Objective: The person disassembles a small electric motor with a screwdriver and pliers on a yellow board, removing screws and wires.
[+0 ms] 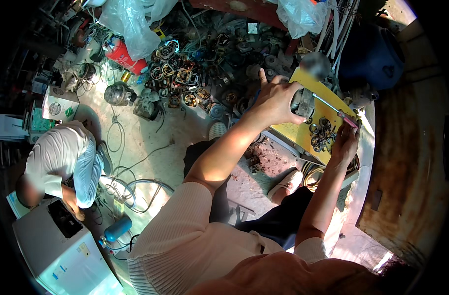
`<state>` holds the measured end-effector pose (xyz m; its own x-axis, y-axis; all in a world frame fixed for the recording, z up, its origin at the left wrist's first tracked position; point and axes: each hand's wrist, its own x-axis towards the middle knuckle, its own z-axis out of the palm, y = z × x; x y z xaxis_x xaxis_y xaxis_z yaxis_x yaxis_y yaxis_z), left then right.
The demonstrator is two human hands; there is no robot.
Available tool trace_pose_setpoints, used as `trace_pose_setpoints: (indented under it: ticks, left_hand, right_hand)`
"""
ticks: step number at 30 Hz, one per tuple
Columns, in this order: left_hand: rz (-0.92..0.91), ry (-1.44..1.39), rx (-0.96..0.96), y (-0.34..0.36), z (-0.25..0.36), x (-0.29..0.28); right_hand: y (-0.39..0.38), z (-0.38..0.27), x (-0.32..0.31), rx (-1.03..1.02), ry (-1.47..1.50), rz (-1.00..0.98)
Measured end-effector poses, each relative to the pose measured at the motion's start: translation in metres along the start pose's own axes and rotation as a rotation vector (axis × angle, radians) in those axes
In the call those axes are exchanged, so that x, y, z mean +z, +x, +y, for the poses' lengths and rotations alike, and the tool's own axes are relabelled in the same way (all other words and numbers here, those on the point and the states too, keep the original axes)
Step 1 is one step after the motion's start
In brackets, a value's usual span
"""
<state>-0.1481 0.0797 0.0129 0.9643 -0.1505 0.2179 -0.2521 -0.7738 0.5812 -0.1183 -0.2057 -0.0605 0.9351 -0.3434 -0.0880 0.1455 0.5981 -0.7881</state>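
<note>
My left hand (277, 101) is closed round a dark, round metal motor part (302, 104), with the thumb on its lower edge and one finger sticking up. A screwdriver (348, 119) with a pinkish-red handle is gripped in my right hand (346, 140). Its bright shaft points up and left, and the tip is at the right side of the motor part; whether it touches cannot be made out. Below both hands lies a yellow board (294, 132). Several small dark metal rings (322, 133) are heaped on it, beside my right hand.
A large pile of motor parts (185, 76) covers the floor ahead, beside a red container (126, 56). Cables (131, 189) coil at the left, near another person (62, 152) bending over a white appliance (67, 250). A blue barrel (372, 56) stands at the far right.
</note>
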Motion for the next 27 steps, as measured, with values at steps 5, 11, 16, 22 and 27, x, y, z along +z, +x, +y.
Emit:
trace_pose_setpoints:
  ticks: [5, 11, 16, 22, 27]
  left_hand:
    - [-0.014, -0.002, -0.020, -0.002, -0.003, -0.001]
    - [0.010, 0.007, 0.009, -0.003, -0.001, 0.002]
    - [0.019, 0.060, 0.047, 0.000, 0.000, 0.005]
    - [0.017, 0.060, 0.053, 0.003, 0.003, -0.002]
    - [0.031, 0.038, 0.078, 0.005, 0.003, -0.002]
  right_hand:
    - [-0.010, -0.005, 0.015, 0.090, -0.004, 0.046]
    - [-0.006, 0.003, 0.005, 0.147, 0.050, 0.112]
    - [-0.003, 0.001, 0.002, 0.147, 0.022, 0.116]
    - [-0.006, 0.002, 0.009, 0.055, -0.012, 0.095]
    - [-0.001, 0.004, -0.001, 0.006, 0.016, 0.031]
